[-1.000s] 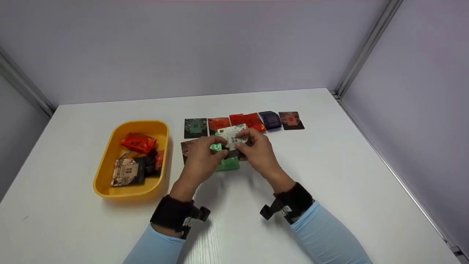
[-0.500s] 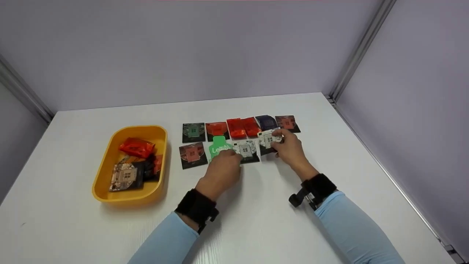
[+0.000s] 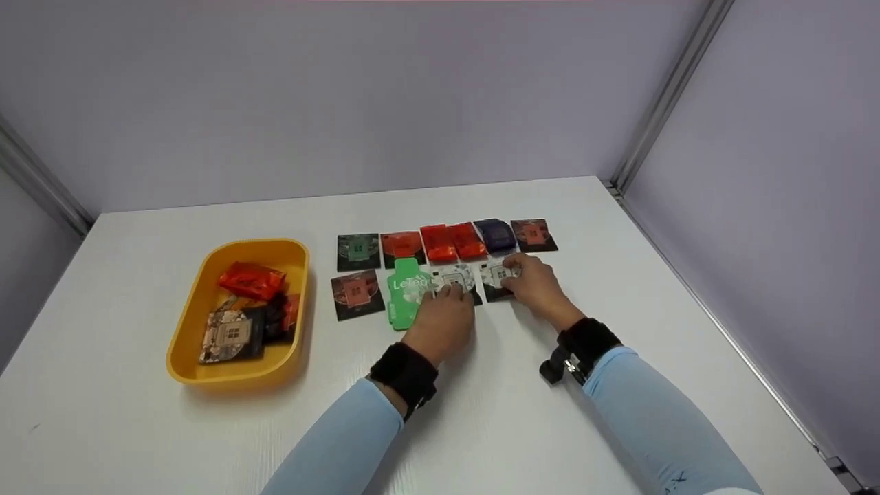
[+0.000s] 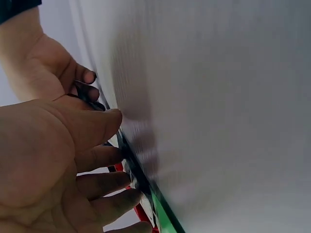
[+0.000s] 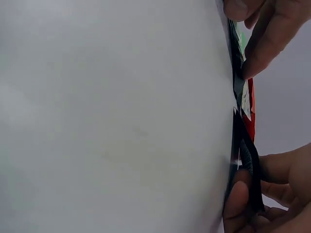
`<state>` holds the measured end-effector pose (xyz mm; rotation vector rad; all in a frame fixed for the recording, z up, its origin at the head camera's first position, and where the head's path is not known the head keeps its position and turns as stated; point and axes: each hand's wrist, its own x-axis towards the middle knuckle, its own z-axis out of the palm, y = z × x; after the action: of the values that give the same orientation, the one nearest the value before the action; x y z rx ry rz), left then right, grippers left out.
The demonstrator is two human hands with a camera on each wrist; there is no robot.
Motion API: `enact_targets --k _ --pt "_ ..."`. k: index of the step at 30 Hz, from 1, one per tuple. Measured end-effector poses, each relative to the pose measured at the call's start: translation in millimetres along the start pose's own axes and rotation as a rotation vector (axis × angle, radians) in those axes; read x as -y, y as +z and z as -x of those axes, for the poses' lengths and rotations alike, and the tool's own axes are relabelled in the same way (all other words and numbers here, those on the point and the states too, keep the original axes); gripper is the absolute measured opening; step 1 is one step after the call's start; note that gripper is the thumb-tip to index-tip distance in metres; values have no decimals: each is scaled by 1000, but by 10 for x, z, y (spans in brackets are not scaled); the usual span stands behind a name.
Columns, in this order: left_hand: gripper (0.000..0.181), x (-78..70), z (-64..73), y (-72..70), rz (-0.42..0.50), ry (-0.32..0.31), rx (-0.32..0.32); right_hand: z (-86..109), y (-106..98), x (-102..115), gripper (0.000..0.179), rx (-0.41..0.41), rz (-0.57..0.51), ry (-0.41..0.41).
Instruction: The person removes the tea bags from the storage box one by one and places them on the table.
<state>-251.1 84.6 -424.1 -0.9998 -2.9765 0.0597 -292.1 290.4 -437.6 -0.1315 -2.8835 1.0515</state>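
My right hand [image 3: 542, 285] pinches a square white-and-black packet [image 3: 493, 276] at the right end of the front row, thumb and fingers on its right side. In the right wrist view this packet [image 5: 251, 162] stands tilted at the table between the fingers. My left hand [image 3: 443, 324] lies over a matching white-and-black packet [image 3: 454, 275] to its left, with fingertips on the packet. Its fingers [image 4: 104, 187] reach out fairly straight in the left wrist view. Beside that hand lies a green packet [image 3: 404, 302] with white lettering.
A dark packet with a red label [image 3: 357, 292] ends the front row on the left. Behind runs a row of dark green, red, navy [image 3: 496, 236] and black-red packets. A yellow tray [image 3: 180, 350] with several packets stands at left. Walls enclose the table's back and right side.
Both hands held packets together over the rows; they have parted. The left hand's packet is laid beside the green one. The right hand has carried its packet right and lowered it to the table.
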Motion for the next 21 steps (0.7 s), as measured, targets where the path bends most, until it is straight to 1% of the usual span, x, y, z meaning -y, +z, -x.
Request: enact_targets --k 6,10,13,17,21 --pt "37 22 -5 -32 12 -3 -13 -32 -8 83 38 38 116 -44" --pt "35 50 -27 -44 29 -2 -18 -39 -10 122 37 24 221 -62" --pt "34 66 -43 -45 42 -1 -11 -38 5 128 38 2 266 -61" --pt "32 74 -41 -52 62 12 -2 -30 29 116 37 -25 236 -40" --pt "34 94 2 -90 98 28 -2 1 43 136 34 -111 141 -61"
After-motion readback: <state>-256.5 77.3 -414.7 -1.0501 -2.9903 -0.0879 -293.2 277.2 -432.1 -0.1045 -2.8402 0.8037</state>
